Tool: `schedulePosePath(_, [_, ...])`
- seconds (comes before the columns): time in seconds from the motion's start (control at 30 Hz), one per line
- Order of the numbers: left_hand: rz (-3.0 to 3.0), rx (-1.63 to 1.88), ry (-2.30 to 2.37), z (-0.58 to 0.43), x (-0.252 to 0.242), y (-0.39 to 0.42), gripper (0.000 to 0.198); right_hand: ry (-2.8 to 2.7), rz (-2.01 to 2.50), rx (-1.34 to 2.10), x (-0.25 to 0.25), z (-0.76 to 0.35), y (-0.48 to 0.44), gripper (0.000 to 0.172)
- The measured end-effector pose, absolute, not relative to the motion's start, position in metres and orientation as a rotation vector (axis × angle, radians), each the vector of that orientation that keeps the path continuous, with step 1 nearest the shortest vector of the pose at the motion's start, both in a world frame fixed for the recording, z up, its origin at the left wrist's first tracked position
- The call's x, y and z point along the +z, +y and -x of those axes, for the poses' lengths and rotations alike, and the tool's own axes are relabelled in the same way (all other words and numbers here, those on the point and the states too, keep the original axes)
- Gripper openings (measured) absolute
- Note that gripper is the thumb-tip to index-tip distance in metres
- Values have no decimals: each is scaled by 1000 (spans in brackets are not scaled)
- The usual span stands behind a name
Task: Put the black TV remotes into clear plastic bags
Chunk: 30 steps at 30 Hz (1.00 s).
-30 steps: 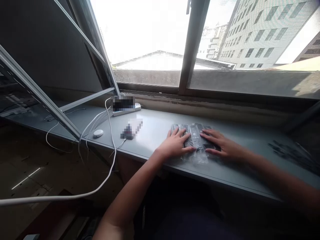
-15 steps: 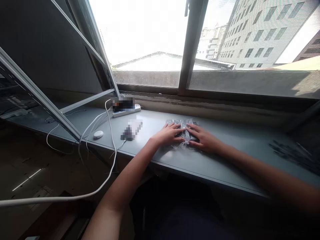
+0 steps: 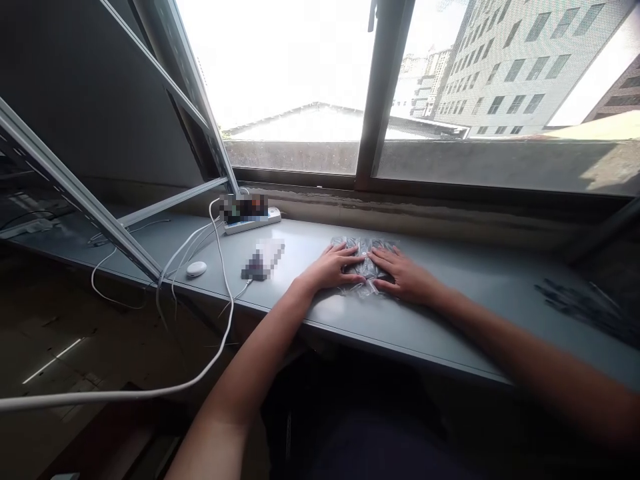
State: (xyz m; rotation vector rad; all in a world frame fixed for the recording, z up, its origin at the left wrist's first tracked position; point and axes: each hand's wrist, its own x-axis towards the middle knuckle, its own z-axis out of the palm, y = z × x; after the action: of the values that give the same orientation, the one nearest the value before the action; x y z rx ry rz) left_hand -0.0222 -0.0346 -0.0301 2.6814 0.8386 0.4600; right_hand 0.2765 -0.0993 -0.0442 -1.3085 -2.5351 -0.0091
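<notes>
A clear plastic bag [image 3: 369, 268] with dark contents lies flat on the grey shelf-like table [image 3: 425, 343]. What is inside cannot be made out. My left hand [image 3: 334, 267] rests on the left part of the bag, fingers stretched out. On its right part lies my right hand [image 3: 404, 272], with fingers spread flat and pointing inward. The fingertips of both hands come close together over the middle of the bag. Parts of the bag are hidden beneath the palms.
Left of my hands lie a blurred-out device [image 3: 263, 261] on a cable and a white round object [image 3: 197, 269]. A power strip [image 3: 255, 221], white cables [image 3: 227, 320] and a metal frame [image 3: 135, 247] stand further left. Dark strips [image 3: 585, 310] lie far right. A window [image 3: 295, 87] is behind.
Both hands remain on the bag. The fingers have shifted slightly, the right hand a little to the left, and the bag's near edge looks flatter.
</notes>
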Motion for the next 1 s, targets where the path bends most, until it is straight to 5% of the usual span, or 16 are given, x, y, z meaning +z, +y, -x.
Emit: schedulePosePath(1.0, [-2694,491,805,21,-36,-32,63,-2516,1347,111,-42,-273,-98,75])
